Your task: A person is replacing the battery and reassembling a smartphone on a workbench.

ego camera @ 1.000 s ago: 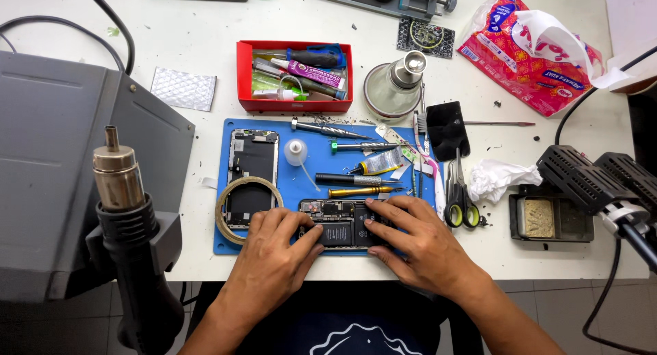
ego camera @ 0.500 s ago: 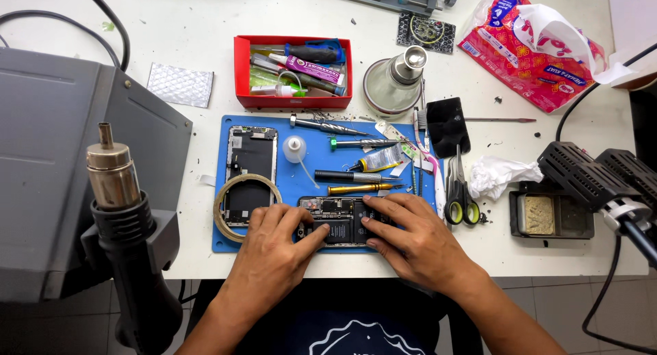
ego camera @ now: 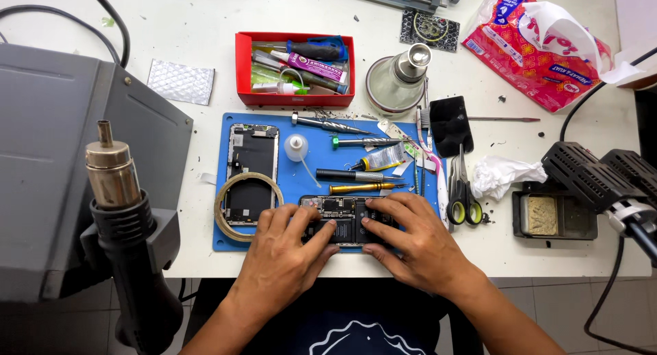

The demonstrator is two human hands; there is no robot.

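Observation:
An opened phone body (ego camera: 344, 217) lies crosswise at the near edge of a blue work mat (ego camera: 301, 180). My left hand (ego camera: 284, 249) rests on its left half, fingers spread over the exposed insides. My right hand (ego camera: 410, 235) covers the right end, fingertips pressing down near the middle. A second phone frame (ego camera: 252, 165) lies upright on the mat's left side, with a ring of tape (ego camera: 224, 215) over its lower part. Neither hand holds a tool.
Screwdrivers (ego camera: 356, 189), a small dropper bottle (ego camera: 296, 148) and glue tube lie on the mat. Scissors (ego camera: 462, 198) sit at its right edge. A red tray (ego camera: 241, 71) of tools stands behind. A hot-air gun (ego camera: 120, 204) stands near left, a tip-cleaner sponge tray (ego camera: 553, 217) right.
Both hands stay on the phone body with only small finger shifts; my view has drifted slightly.

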